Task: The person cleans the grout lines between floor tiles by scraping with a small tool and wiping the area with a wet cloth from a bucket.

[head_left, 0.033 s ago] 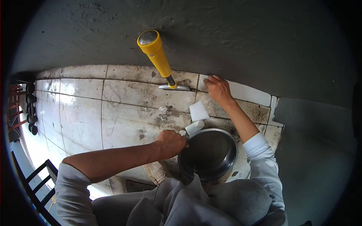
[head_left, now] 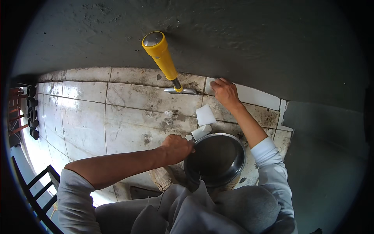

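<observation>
Nearest, the left hand (head_left: pixel 177 148) is closed on the rim of the round dark metal bowl (head_left: pixel 215 159), while farther out the right hand (head_left: pixel 224 91), fingers curled, presses the long white tile strip (head_left: pixel 255 96) running left-right along the wall base, beside the yellow-handled scraper (head_left: pixel 165 62).

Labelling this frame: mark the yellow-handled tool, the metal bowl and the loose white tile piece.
yellow-handled tool (head_left: pixel 163 58), head view, middle of its yellow handle.
metal bowl (head_left: pixel 215 158), head view, its dark inside.
loose white tile piece (head_left: pixel 205 114), head view, centre of its flat face.
</observation>
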### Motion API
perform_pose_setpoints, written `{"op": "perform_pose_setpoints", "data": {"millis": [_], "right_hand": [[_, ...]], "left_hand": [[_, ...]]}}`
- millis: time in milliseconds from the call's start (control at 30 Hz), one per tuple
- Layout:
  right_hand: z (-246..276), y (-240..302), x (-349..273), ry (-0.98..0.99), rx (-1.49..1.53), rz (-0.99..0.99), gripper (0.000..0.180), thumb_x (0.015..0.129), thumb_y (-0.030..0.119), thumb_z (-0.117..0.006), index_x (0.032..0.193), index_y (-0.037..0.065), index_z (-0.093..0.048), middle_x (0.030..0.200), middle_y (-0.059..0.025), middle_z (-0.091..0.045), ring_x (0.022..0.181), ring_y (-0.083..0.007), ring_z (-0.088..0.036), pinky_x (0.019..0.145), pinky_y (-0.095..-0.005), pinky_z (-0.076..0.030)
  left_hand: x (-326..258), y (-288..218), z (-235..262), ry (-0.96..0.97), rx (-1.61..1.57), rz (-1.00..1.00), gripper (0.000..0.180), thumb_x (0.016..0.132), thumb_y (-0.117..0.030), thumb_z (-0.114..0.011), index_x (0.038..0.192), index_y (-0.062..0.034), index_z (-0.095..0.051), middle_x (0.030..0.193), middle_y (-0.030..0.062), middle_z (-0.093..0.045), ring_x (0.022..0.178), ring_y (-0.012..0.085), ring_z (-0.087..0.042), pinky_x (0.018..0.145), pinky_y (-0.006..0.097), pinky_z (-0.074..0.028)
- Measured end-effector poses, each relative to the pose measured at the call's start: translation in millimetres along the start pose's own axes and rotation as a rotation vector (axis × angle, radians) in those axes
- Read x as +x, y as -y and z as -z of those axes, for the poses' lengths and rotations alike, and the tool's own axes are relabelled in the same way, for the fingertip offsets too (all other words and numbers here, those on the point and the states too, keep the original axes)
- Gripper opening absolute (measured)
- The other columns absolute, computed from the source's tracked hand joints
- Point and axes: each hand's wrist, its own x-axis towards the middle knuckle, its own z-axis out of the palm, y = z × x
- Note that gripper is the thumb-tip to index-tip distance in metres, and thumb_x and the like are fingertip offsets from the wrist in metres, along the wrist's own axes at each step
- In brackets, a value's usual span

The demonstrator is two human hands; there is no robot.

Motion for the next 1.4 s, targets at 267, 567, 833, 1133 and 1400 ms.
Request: {"op": "perform_pose_setpoints", "data": {"millis": [267,567,833,1133,1400], "right_hand": [[17.9,-4.4,-1.6,0.222,0.098,0.115,0.007,0.073,0.002,-0.057,0.074,0.007,-0.062,0.079,-0.0053,-0.061,0.084,-0.0232,-0.062,0.072,-0.0374,-0.053],[17.1,-12.9,1.9,0.176,0.078,0.222,0.009,0.071,0.001,-0.057,0.074,0.008,-0.062,0.078,-0.0044,-0.061,0.086,-0.0229,-0.062,0.073,-0.0379,-0.053],[2.9,-1.0,-3.7,-0.008,-0.006,0.1,0.011,0.072,0.002,-0.058,0.081,0.006,-0.062,0.078,-0.0058,-0.061,0.082,-0.0227,-0.062,0.07,-0.0352,-0.054],[2.2,11.6,-13.2,0.044,0.06,-0.009,0.008,0.073,0.003,-0.059,0.08,0.004,-0.062,0.078,-0.0083,-0.061,0.076,-0.0269,-0.064,0.07,-0.0376,-0.054],[-5.8,12.8,-8.0,-0.077,0.003,-0.106,0.009,0.071,0.002,-0.059,0.079,0.004,-0.063,0.08,-0.0085,-0.063,0.079,-0.0263,-0.064,0.07,-0.0371,-0.054]], "left_hand": [[1.8,-4.1,9.3,0.13,0.006,0.061,0.036,0.097,-0.038,-0.046,0.103,-0.0064,-0.063,0.095,0.015,-0.069,0.087,0.032,-0.068,0.073,0.044,-0.054],[0.2,-3.4,6.3,0.025,-0.019,0.036,0.034,0.096,-0.035,-0.049,0.097,-0.0057,-0.065,0.083,0.0133,-0.07,0.081,0.0304,-0.069,0.07,0.042,-0.054],[2.4,-2.4,8.9,0.071,-0.031,0.036,0.036,0.097,-0.037,-0.047,0.099,-0.0055,-0.064,0.087,0.0134,-0.069,0.082,0.0314,-0.069,0.07,0.043,-0.054],[-1.6,2.2,0.7,0.022,-0.034,0.031,0.035,0.097,-0.036,-0.048,0.098,-0.0045,-0.064,0.082,0.0133,-0.07,0.081,0.0307,-0.069,0.069,0.043,-0.054],[1.4,-2.0,8.1,0.112,-0.021,0.056,0.038,0.097,-0.039,-0.046,0.1,-0.0051,-0.063,0.094,0.0144,-0.069,0.086,0.0326,-0.068,0.073,0.044,-0.054]]}}
